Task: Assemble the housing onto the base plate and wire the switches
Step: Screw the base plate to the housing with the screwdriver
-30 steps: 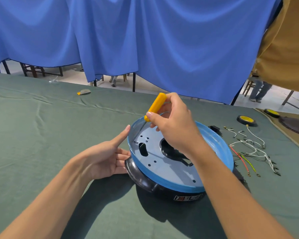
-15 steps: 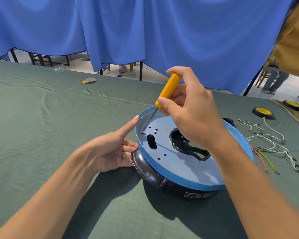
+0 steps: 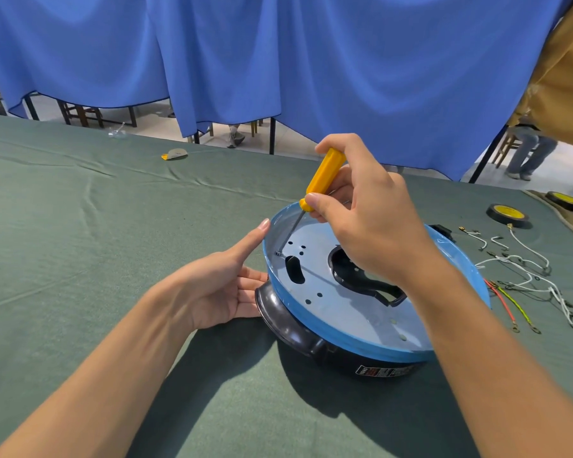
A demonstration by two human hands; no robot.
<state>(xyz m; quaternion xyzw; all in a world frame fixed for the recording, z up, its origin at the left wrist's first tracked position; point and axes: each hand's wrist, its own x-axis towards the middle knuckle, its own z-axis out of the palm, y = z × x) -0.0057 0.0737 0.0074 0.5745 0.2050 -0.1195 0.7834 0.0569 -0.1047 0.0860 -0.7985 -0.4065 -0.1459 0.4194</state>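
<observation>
A round blue-rimmed base plate point(image 3: 351, 328) lies on top of a black housing point(image 3: 285, 320) on the green cloth. My right hand point(image 3: 368, 226) grips a yellow-handled screwdriver point(image 3: 323, 178), its tip set on a screw point(image 3: 278, 253) at the plate's left inner edge. My left hand point(image 3: 219, 285) rests against the left side of the assembly, thumb straight along the blue rim, fingers straight against the black housing. A bundle of white, red and green wires point(image 3: 523, 276) lies to the right of the plate.
Two black-and-yellow tape rolls point(image 3: 506, 214) sit at the far right, and a small black part point(image 3: 442, 230) lies behind the plate. A small grey-and-yellow object point(image 3: 174, 154) lies near the far table edge. Blue curtains hang behind; a person stands at far right.
The view has shifted, so the assembly sits further right and lower in the frame. My right hand still holds the screwdriver on the same screw; my left hand stays against the rim.
</observation>
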